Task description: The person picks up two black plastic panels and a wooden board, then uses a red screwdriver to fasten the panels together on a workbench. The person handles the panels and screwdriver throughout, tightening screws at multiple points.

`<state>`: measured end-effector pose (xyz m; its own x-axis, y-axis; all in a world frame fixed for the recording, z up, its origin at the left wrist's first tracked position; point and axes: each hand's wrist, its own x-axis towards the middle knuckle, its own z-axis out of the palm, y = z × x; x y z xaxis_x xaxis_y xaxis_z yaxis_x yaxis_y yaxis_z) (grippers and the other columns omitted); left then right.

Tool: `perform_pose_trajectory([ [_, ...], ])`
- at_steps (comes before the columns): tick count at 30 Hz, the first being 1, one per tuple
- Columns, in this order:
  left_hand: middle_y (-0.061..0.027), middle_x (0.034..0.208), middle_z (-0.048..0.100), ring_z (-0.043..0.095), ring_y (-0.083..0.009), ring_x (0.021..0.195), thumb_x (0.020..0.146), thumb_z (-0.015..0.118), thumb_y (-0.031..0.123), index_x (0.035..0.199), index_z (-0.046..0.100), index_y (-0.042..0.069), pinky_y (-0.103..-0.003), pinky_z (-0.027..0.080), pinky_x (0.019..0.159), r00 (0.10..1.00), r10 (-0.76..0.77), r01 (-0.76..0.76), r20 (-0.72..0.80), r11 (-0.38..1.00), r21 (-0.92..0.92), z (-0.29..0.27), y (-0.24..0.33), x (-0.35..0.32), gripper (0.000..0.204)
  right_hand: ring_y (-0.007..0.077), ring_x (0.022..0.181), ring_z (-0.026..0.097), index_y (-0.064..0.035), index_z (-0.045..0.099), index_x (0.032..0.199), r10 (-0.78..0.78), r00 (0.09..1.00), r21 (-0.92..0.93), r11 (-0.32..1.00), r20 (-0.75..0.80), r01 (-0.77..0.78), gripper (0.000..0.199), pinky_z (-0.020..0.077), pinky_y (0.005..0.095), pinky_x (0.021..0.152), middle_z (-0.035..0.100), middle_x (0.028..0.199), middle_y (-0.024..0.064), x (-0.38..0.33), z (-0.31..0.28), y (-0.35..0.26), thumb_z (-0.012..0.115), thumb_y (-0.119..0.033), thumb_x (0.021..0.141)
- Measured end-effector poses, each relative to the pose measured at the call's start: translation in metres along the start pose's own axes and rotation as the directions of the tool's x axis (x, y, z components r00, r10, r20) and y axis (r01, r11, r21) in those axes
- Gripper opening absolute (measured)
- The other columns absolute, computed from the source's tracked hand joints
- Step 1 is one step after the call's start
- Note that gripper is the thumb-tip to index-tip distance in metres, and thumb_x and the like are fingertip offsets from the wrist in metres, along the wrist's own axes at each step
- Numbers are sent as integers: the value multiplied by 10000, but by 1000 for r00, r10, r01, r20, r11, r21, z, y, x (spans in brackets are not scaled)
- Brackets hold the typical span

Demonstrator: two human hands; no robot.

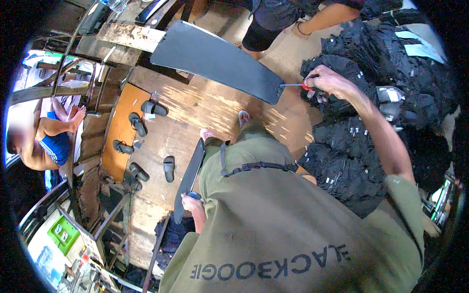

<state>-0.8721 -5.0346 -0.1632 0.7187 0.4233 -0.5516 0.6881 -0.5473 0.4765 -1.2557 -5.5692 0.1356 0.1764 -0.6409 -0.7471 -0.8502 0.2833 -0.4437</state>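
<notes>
My right hand (325, 82) is closed round the red handle of a screwdriver (293, 85). Its thin shaft points left, and the tip meets the narrow end of a long, dark, tapered panel (215, 58). Small holes or dots show near that end. Down by my left hip, my left hand (194, 202) grips a second dark panel (189, 178), seen nearly edge-on. Something round and blue (194, 195) sits at those fingers; what it is I cannot make out.
Black cloth (342, 156) lies piled on the right. Several black sandals (169, 168) are on the wooden floor, some beside an orange board (119, 132). Another person's legs (264, 36) are beyond the far panel. At far left, someone sits (49, 132) past a wooden frame.
</notes>
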Motion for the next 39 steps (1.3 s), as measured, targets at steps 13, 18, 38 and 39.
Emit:
perform_pose_trajectory([
  [13, -175, 1093, 734, 674, -283, 964, 975, 728, 274, 1152, 747, 30, -440, 539, 863, 996, 89, -84, 30, 987, -135, 24, 63, 97, 302, 376, 701, 700, -13, 776, 917, -444, 876, -837, 394, 189, 380, 189, 559, 467, 635, 735, 810, 202, -1, 44, -54, 703, -157, 819],
  [18, -192, 1076, 737, 681, -300, 930, 965, 746, 308, 1099, 744, -2, -462, 549, 827, 997, 74, -69, 18, 980, -187, 17, 72, 119, 337, 427, 1028, 670, -152, 728, 1233, -253, 948, -935, 247, 193, 256, 451, 537, 519, 913, 707, 983, 238, -11, 37, -70, 735, -211, 785],
  [38, -211, 1232, 709, 676, -369, 1089, 914, 771, 436, 1229, 733, 94, -547, 537, 931, 986, -90, 103, -143, 991, 85, -33, 28, 139, 467, 406, 811, 749, 28, 750, 850, -254, 967, -972, 234, -35, 26, 418, 608, 487, 766, 727, 804, 255, 1, 45, -78, 648, -375, 896],
  [39, -211, 1233, 709, 677, -370, 1092, 913, 770, 441, 1233, 732, 93, -544, 536, 936, 977, -109, 117, -184, 993, 34, -31, 28, 143, 474, 401, 810, 758, 44, 761, 883, -148, 984, -956, 291, -97, -51, 477, 617, 477, 769, 741, 829, 260, 5, 46, -78, 608, -406, 933],
])
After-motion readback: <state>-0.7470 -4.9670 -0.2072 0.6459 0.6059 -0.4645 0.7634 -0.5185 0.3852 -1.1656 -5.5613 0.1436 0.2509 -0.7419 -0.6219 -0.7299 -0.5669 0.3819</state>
